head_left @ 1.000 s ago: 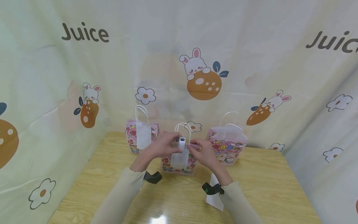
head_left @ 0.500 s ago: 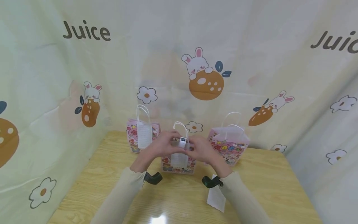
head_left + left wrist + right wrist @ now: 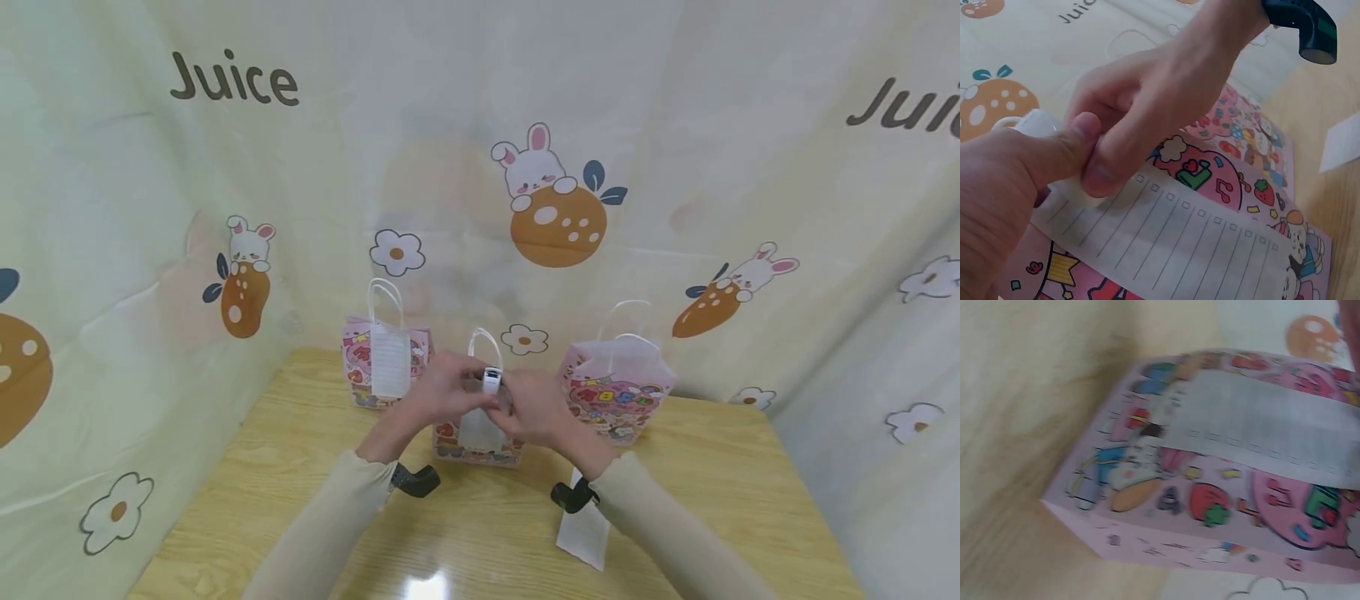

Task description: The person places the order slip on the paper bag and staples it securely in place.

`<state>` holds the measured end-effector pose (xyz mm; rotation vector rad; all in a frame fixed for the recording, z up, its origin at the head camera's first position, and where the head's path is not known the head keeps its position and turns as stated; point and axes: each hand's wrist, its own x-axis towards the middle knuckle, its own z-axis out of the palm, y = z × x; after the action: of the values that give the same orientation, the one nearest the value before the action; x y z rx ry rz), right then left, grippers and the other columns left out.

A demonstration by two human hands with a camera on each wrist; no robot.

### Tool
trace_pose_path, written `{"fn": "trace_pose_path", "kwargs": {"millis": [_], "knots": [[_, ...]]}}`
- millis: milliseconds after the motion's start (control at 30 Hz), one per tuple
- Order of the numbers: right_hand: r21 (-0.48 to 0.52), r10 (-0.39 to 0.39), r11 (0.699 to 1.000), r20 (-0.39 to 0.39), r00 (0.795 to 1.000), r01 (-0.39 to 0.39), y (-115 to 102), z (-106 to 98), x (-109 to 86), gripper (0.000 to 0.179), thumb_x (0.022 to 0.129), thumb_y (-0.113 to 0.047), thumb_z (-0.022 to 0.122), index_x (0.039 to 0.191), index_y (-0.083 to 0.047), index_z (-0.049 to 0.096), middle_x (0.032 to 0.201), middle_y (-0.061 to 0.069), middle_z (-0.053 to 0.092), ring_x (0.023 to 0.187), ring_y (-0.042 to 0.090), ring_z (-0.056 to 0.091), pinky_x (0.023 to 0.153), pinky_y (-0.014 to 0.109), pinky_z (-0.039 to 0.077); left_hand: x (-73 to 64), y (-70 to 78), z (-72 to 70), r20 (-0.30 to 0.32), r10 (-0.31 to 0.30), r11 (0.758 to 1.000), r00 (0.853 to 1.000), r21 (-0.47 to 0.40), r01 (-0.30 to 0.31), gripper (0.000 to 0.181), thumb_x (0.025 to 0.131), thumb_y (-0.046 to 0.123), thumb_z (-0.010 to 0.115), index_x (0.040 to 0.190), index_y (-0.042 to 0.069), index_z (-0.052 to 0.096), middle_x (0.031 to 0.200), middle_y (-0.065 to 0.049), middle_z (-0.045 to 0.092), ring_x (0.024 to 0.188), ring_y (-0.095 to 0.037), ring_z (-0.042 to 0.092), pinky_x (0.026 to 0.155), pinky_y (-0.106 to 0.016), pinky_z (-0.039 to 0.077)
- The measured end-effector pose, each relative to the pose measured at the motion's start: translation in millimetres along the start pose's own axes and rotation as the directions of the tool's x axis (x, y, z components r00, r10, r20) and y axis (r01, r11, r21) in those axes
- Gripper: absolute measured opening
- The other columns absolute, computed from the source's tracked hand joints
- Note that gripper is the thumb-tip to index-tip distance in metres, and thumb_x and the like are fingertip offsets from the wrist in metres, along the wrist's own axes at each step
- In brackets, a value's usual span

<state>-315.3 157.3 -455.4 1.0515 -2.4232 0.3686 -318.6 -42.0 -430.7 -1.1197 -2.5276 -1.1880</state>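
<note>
A pink paper gift bag (image 3: 477, 457) with cartoon prints and white loop handles (image 3: 486, 335) stands at the middle of the table. Against its front hangs a white lined paper slip (image 3: 1191, 234) with a row of small checkboxes. At the bag's top my left hand (image 3: 447, 388) grips a small white stapler-like device (image 3: 492, 381), its dark end facing up. My right hand (image 3: 536, 407) curls onto the same device from the right. In the left wrist view both thumbs meet over the slip's top edge, hiding most of the device.
A similar bag (image 3: 360, 354) with a slip (image 3: 391, 362) stands behind to the left. Another bag (image 3: 615, 400) is at right. A loose white paper slip (image 3: 583, 533) lies on the wooden table (image 3: 465, 533), near my right forearm. A printed curtain (image 3: 442, 150) hangs behind.
My right hand has moved from pinching at the bag's right edge to the left, onto the device and against the left hand. The left hand keeps its grip.
</note>
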Motion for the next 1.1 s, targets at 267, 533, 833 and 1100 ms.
{"fn": "trace_pose_path", "kwargs": {"millis": [267, 533, 833, 1100], "knots": [[0.163, -0.032, 0.984, -0.217, 0.976, 0.069, -2, 16, -12.7, 0.022, 0.078, -0.028, 0.068, 0.089, -0.009, 0.066, 0.068, -0.005, 0.062, 0.054, 0.005, 0.048, 0.047, 0.019, 0.041, -4.6, -1.6, 9.1, -0.015, 0.018, 0.999, 1.000, -0.039, -0.019, 0.016, 0.080, 0.019, 0.082, 0.094, 0.015, 0.076, 0.081, 0.012, 0.070, 0.059, -0.004, 0.053, 0.053, -0.021, 0.044], [0.112, 0.043, 0.993, 0.041, 0.998, -0.047, -1, -1, -12.7, 0.039, 0.084, -0.043, 0.074, 0.109, -0.015, 0.065, 0.076, -0.009, 0.062, 0.060, 0.003, 0.051, 0.051, 0.021, 0.042, -11.1, 1.3, -0.8, -0.031, 0.024, 0.996, 0.999, 0.081, -0.021, 0.029, 0.078, 0.033, 0.083, 0.103, 0.020, 0.073, 0.092, 0.014, 0.069, 0.077, -0.001, 0.059, 0.075, -0.026, 0.047], [0.363, 0.258, 0.894, 0.061, 0.964, -0.262, 4, -13, -3.1, 0.014, 0.086, -0.019, 0.077, 0.093, -0.009, 0.069, 0.087, 0.001, 0.067, 0.073, 0.013, 0.061, 0.060, 0.027, 0.051, -48.0, 9.4, -37.2, -0.397, 0.064, 0.985, 0.916, -0.121, -0.121, 0.034, 0.074, 0.009, 0.085, 0.106, 0.009, 0.071, 0.101, -0.002, 0.070, 0.095, -0.018, 0.060, 0.084, -0.037, 0.048], [0.465, 0.404, 0.777, 0.148, 0.903, -0.424, 18, -16, 4.5, 0.015, 0.086, -0.015, 0.075, 0.096, -0.006, 0.069, 0.100, 0.011, 0.066, 0.097, 0.028, 0.067, 0.072, 0.036, 0.056, -98.6, 14.3, -39.6, -0.355, -0.217, 0.908, 0.910, -0.416, 0.054, 0.030, 0.078, -0.010, 0.074, 0.106, -0.010, 0.063, 0.095, -0.016, 0.066, 0.083, -0.013, 0.060, 0.071, -0.030, 0.052]]}}
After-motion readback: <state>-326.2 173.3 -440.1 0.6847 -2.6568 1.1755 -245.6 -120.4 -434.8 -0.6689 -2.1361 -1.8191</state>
